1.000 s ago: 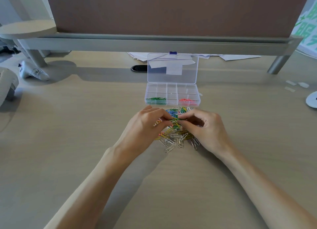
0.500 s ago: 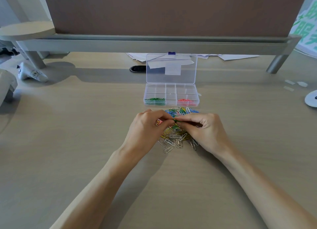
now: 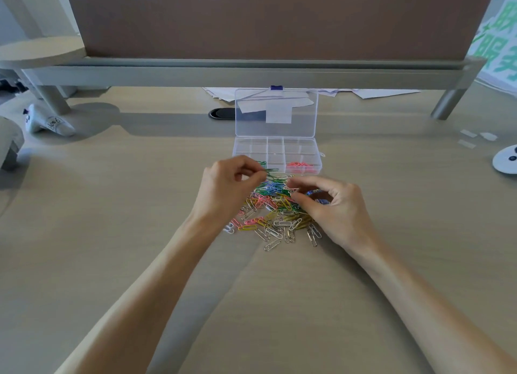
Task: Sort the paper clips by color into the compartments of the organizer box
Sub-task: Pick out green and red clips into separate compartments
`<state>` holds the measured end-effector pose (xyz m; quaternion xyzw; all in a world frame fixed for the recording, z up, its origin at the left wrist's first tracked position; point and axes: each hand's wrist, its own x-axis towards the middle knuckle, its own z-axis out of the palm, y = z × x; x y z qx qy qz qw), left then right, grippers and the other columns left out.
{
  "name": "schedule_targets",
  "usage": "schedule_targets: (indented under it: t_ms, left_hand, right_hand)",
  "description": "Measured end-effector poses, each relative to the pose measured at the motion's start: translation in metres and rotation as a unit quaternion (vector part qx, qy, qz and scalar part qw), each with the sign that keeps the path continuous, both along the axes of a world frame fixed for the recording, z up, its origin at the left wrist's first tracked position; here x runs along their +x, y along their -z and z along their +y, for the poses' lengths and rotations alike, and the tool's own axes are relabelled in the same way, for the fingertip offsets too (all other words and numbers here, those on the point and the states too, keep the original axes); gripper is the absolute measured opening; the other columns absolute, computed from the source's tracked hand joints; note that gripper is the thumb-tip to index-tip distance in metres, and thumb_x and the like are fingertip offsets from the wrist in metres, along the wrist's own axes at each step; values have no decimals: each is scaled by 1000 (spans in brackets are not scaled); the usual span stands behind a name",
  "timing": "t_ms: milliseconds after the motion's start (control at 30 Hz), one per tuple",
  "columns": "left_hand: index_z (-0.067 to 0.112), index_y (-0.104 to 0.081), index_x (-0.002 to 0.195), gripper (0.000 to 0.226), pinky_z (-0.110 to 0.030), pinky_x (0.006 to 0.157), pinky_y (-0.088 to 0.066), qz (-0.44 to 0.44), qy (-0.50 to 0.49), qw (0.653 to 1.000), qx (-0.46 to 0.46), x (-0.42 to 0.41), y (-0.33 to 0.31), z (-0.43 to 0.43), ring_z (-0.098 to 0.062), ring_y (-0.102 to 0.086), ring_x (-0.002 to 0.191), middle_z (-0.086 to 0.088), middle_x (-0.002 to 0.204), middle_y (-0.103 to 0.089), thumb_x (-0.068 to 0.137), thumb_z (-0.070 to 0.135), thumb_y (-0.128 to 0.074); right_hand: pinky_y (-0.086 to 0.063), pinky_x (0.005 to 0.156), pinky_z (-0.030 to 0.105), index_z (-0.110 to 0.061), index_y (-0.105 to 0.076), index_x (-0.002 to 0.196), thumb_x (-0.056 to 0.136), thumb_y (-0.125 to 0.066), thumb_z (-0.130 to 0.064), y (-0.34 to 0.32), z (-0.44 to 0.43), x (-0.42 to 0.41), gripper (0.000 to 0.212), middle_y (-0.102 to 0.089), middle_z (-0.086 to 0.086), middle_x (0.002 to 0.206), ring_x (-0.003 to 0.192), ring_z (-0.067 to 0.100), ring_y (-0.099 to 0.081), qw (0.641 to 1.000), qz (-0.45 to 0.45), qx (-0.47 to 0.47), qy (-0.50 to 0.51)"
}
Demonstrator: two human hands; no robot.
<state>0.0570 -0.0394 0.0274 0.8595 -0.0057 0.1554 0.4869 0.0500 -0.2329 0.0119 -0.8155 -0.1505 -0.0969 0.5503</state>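
A clear organizer box (image 3: pixel 316 149) lies open on the desk with its lid (image 3: pixel 277 113) standing up behind it. Green clips (image 3: pixel 262 163) lie in its near left compartment, pink ones (image 3: pixel 300 166) in its near right one. A mixed pile of paper clips (image 3: pixel 279 214) sits just in front of the box. My left hand (image 3: pixel 226 189) pinches a green clip (image 3: pixel 271 172) above the pile's far edge, close to the box's near left corner. My right hand (image 3: pixel 335 205) hovers over the pile's right side, thumb and forefinger curved and slightly apart, with nothing plainly between them.
A grey partition rail (image 3: pixel 251 74) runs across the back, with a leg (image 3: pixel 447 105) at the right. Loose papers (image 3: pixel 372 93) and a black oval grommet (image 3: pixel 222 113) lie behind the box. A white pouch (image 3: pixel 47 123) sits far left, a white round object (image 3: pixel 506 161) far right.
Both hands were pinched together over the pile. Now my left hand has lifted away toward the box with a green clip, and my right hand's fingers have parted.
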Motion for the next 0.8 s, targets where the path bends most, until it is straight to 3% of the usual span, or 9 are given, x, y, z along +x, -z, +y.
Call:
schedule_targets:
  t_ms: [100, 233, 400, 567, 700, 800]
  left_hand:
    - [26, -72, 81, 4, -20, 70, -46, 6, -43, 998, 42, 21, -2, 13, -2, -61, 73, 14, 75, -70, 82, 22, -72]
    - [27, -72, 89, 8, -27, 71, -49, 14, -88, 991, 102, 40, 0, 20, -10, -62, 81, 13, 83, -68, 85, 26, -66]
    - [29, -71, 93, 11, -27, 64, -41, 14, -96, 985, 145, 48, 4, 20, -15, -60, 85, 13, 93, -68, 90, 28, -60]
    - [24, -69, 103, 19, -29, 74, -41, 21, -81, 975, 207, 42, 6, 24, -16, -54, 104, 6, 112, -65, 94, 34, -54]
    - [28, -68, 106, 17, -28, 81, -38, -10, 5, 978, 208, 26, 4, 22, -11, -49, 111, 9, 114, -59, 90, 26, -60]
    - [31, -69, 102, 15, -36, 88, -46, -21, 120, 963, 240, 16, 8, 15, -8, -50, 107, 12, 108, -61, 89, 29, -64]
  right_hand:
    - [-44, 70, 7, -22, -77, 94, 83, -72, -10, -2, 0, 0, 17, -73, -18, 90, 75, -5, -62, 1000, -12, -9, 13]
    - [-39, 66, 4, -21, -77, 89, 84, -71, -9, -2, -1, -1, 14, -72, -17, 88, 73, -8, -59, 999, -24, -21, 15]
    - [-46, 66, 14, -24, -76, 86, 86, -69, -11, -3, -4, 0, 16, -72, -19, 86, 77, -2, -61, 1000, -11, -3, 27]
    - [-48, 65, 21, -24, -75, 85, 87, -65, -8, 0, -8, 5, 19, -72, -14, 83, 69, 3, -61, 997, -4, 46, 63]
    - [-34, 55, 7, -27, -74, 85, 85, -64, -9, 4, -8, 7, 20, -65, -24, 70, 58, -1, -53, 996, -17, -12, 91]
    - [-35, 60, 5, -33, -72, 87, 81, -60, -6, 6, -7, 9, 30, -65, -24, 76, 69, -2, -55, 992, -12, -95, 84]
